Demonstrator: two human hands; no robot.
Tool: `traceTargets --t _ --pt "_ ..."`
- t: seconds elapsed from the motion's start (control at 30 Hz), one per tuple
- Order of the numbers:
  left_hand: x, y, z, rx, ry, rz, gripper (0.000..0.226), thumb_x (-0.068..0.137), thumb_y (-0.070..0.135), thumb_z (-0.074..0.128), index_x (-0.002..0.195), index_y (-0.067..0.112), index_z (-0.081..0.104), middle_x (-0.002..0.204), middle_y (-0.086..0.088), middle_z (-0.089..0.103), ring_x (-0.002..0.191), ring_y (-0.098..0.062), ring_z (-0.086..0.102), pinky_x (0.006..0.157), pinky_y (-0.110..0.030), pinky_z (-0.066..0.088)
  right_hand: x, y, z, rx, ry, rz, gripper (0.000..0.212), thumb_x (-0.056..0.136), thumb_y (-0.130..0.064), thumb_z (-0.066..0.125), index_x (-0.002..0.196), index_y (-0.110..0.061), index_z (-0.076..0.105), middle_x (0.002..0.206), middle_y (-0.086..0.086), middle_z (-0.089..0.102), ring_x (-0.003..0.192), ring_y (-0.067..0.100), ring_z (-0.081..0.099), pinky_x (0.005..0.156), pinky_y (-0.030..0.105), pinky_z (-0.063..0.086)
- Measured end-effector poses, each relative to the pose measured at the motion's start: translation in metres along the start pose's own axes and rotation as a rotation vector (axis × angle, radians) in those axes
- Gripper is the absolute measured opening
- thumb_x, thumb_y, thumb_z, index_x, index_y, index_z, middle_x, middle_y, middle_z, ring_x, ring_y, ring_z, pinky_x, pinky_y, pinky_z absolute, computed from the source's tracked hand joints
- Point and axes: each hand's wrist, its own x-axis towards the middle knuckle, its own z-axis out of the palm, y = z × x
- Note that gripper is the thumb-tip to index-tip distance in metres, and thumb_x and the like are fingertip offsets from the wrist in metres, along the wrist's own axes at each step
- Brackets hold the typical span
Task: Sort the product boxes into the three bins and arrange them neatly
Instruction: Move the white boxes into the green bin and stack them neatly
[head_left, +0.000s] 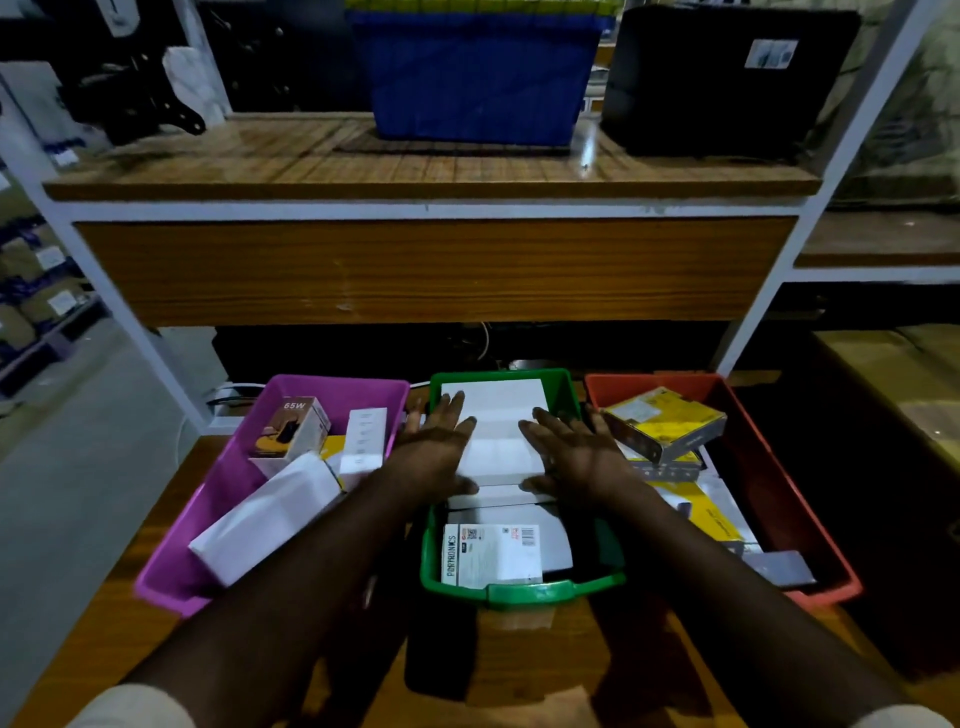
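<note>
"65W" in white on the top edge of a brown-and-yellow box standing in the purple bin. "PORTRONICS" runs vertically down the left edge of a white label on a box in the green bin; its barcodes and small print are unreadable.

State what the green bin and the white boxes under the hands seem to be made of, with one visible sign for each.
Green bin: looks like moulded plastic, slightly glossy; its rolled rim catches the light. White boxes: probably matt cardboard, with flat faces and sharp folded edges. Left hand and right hand lie flat on them.
</note>
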Motion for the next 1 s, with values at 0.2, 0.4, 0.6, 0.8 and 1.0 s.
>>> traceTargets --t 0.2,0.4,0.6,0.8,1.0 --pt "0.004 -0.001 0.005 -0.059 -0.018 -0.018 0.108 0.086 0.050 0.072 0.162 0.019 0.003 0.170 -0.005 -0.007 0.157 -0.022 -0.003 0.126 -0.046 -0.001 0.006 -0.001 0.004 0.016 -0.157 0.034 0.102 0.088 -0.069 0.062 0.167 -0.036 0.007 0.177 -0.003 -0.003 0.156 0.028 0.030 0.123 0.056 0.021" --pt "0.003 -0.003 0.011 -0.142 0.020 -0.033 0.110 0.083 0.048 0.076 0.162 0.023 0.004 0.171 0.001 -0.005 0.157 -0.020 0.000 0.126 -0.047 0.014 0.004 -0.002 0.007 -0.094 -0.123 0.028 0.102 0.089 -0.067 0.061 0.167 -0.034 0.004 0.177 -0.001 -0.001 0.154 0.031 0.034 0.125 0.062 0.008" --pt "-0.023 -0.008 0.010 -0.278 0.157 0.036 0.096 0.089 0.058 0.063 0.162 0.018 0.016 0.170 -0.002 0.008 0.157 -0.018 0.006 0.126 -0.047 0.006 -0.017 -0.016 0.003 -0.054 0.234 -0.044 0.095 0.072 -0.072 0.064 0.151 -0.021 0.050 0.157 0.010 0.052 0.141 0.039 0.053 0.120 0.062 0.019" --pt "-0.100 -0.002 0.032 -0.646 0.391 0.015 0.055 0.095 0.040 0.062 0.146 0.025 0.049 0.153 0.008 0.047 0.140 -0.006 0.043 0.113 -0.036 0.041 -0.062 -0.062 -0.012 0.457 0.137 -0.166 0.045 0.092 -0.060 0.063 0.125 -0.030 0.066 0.117 -0.009 0.065 0.108 0.014 0.062 0.086 0.035 0.053" --pt "-0.132 0.003 0.042 -0.598 0.375 -0.024 0.047 0.094 0.040 0.064 0.140 0.029 0.059 0.154 0.018 0.045 0.136 0.000 0.045 0.109 -0.026 0.044 -0.046 -0.067 -0.004 0.609 -0.386 0.002 0.091 0.069 -0.073 0.081 0.146 -0.031 0.057 0.138 -0.012 0.066 0.111 0.008 0.069 0.098 0.034 0.057"
